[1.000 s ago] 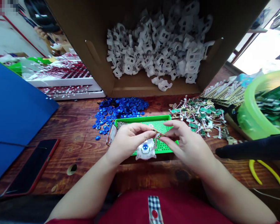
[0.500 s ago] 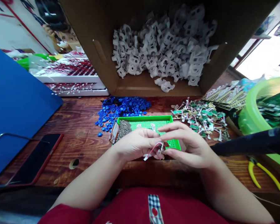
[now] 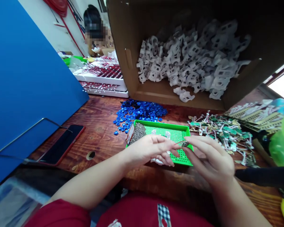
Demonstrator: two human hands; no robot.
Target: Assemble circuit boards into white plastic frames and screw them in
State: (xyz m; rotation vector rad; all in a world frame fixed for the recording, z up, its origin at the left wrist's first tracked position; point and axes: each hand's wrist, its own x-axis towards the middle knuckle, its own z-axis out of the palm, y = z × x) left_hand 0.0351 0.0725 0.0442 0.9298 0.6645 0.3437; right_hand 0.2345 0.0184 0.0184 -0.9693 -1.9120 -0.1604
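Over the front edge of a green perforated tray [image 3: 177,128], my left hand [image 3: 151,150] is closed round a white plastic housing [image 3: 159,161] that peeks out below its fingers. My right hand [image 3: 209,157] pinches a small green circuit board with thin wires [image 3: 184,144] between thumb and forefinger, its tip close to the left fingertips. A heap of tiny metal screws [image 3: 138,132] fills the tray's left end.
A tipped cardboard box [image 3: 156,91] holds several white plastic housings [image 3: 194,60]. Blue buttons [image 3: 139,112] lie behind the tray, loose circuit boards [image 3: 224,134] to its right. A phone [image 3: 59,145] and blue panel [image 3: 26,85] stand left; a black tool [image 3: 265,176] lies right. A person sits far back.
The view has swung left and downward. My hands have come slightly apart; the right now pinches the small board at the left hand's fingertips, and the white housing is mostly hidden.
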